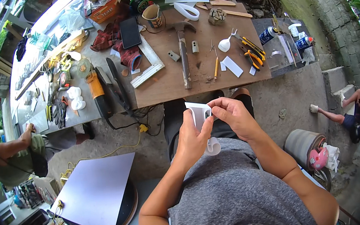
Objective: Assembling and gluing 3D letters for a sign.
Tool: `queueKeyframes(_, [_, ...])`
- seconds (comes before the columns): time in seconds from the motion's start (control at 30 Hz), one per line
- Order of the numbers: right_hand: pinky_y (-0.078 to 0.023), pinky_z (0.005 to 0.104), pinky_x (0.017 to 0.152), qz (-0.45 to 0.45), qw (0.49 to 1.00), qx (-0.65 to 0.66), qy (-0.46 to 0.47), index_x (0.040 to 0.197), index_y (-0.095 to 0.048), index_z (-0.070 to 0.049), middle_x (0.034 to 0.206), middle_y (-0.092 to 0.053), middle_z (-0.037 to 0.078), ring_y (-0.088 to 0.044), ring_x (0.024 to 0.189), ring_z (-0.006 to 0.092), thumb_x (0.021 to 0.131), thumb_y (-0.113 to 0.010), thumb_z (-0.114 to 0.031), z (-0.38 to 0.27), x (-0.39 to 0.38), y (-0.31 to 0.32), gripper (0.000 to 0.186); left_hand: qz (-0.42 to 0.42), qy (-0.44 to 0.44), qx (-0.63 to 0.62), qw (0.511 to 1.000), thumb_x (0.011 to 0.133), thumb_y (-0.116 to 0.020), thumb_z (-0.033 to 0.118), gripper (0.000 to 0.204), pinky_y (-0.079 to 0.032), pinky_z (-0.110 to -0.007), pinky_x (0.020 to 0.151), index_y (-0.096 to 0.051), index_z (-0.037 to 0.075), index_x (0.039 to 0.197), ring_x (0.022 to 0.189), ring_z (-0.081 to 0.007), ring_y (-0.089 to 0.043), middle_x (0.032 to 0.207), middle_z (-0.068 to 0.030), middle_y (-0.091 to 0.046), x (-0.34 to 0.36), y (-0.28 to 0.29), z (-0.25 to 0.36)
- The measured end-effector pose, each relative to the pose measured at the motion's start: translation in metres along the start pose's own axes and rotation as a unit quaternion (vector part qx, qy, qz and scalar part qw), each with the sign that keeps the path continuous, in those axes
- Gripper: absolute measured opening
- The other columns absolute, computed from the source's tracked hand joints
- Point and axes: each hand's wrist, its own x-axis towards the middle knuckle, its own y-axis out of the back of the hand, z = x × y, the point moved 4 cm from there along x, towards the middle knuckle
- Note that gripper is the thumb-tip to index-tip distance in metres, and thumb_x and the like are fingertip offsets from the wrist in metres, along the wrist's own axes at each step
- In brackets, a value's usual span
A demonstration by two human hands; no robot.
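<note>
White curled piece (198,114): dial centre, between both hands.
Left hand (192,138): clasping its left side; uneven pressure could crease it.
Right hand (233,116): pinching its two-o'clock edge; a slip might loosen the curl.
Hammer (183,53): twelve o'clock, on the table (163,89).
Orange grinder (95,88): ten o'clock; its drooping cord (109,122), if caught, could drag it down.

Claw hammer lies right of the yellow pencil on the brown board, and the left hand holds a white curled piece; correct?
No: the head view shows the claw hammer left of the yellow pencil. Both lie on the brown board, and the left hand holds the white curled piece.
</note>
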Motion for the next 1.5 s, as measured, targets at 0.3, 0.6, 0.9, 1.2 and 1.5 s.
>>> queueKeyframes(0.3, [-0.051,0.0239,0.082,0.011,1.000,-0.012,0.010,0.111,-0.064,0.004,0.099,-0.068,0.005,-0.062,0.088,0.0078,0.095,-0.068,-0.018,0.000,0.004,-0.004,0.028,-0.008,0.009,0.032,0.999,0.098,-0.062,0.021,0.026,-0.049,-0.025,0.056,-0.049,0.001,0.109,0.066,-0.0089,-0.059,0.083,-0.0039,-0.059,-0.001,0.002,0.007])
queueKeyframes(0.6, [-0.048,0.0259,0.088,0.005,1.000,0.003,0.015,0.118,-0.062,0.005,0.104,-0.066,0.006,-0.059,0.095,0.0104,0.098,-0.063,-0.028,-0.003,0.003,-0.008,0.038,-0.012,0.011,-0.022,1.000,0.099,-0.059,0.021,0.024,-0.046,-0.024,0.054,-0.048,0.003,0.111,0.064,-0.0081,-0.058,0.082,-0.0021,-0.057,0.001,0.005,0.002])
queueKeyframes(0.9, [-0.048,0.0238,0.086,0.031,0.999,-0.013,0.025,0.121,-0.061,0.005,0.108,-0.067,0.007,-0.059,0.098,0.0092,0.100,-0.062,-0.023,-0.004,0.006,0.003,0.036,-0.012,-0.005,-0.101,0.995,0.100,-0.059,0.024,0.028,-0.048,-0.026,0.056,-0.047,0.001,0.109,0.064,-0.0098,-0.057,0.084,-0.0050,-0.057,0.003,0.007,-0.010])
queueKeyframes(1.2, [-0.048,0.0252,0.089,0.009,0.999,-0.032,0.036,0.119,-0.063,0.006,0.106,-0.068,0.008,-0.060,0.098,0.0101,0.102,-0.058,-0.023,-0.009,0.006,-0.007,0.035,-0.024,-0.016,-0.076,0.997,0.100,-0.059,0.023,0.027,-0.047,-0.025,0.056,-0.047,0.001,0.112,0.066,-0.0101,-0.059,0.087,-0.0049,-0.057,0.003,0.005,-0.008])
queueKeyframes(1.5, [-0.049,0.0253,0.089,0.017,0.998,-0.037,0.043,0.118,-0.063,0.007,0.103,-0.069,0.009,-0.062,0.099,0.0112,0.101,-0.058,-0.023,-0.006,0.005,-0.004,0.035,-0.023,-0.020,-0.076,0.997,0.100,-0.058,0.020,0.025,-0.048,-0.025,0.057,-0.047,0.001,0.112,0.067,-0.0099,-0.059,0.088,-0.0043,-0.056,0.002,0.005,-0.009])
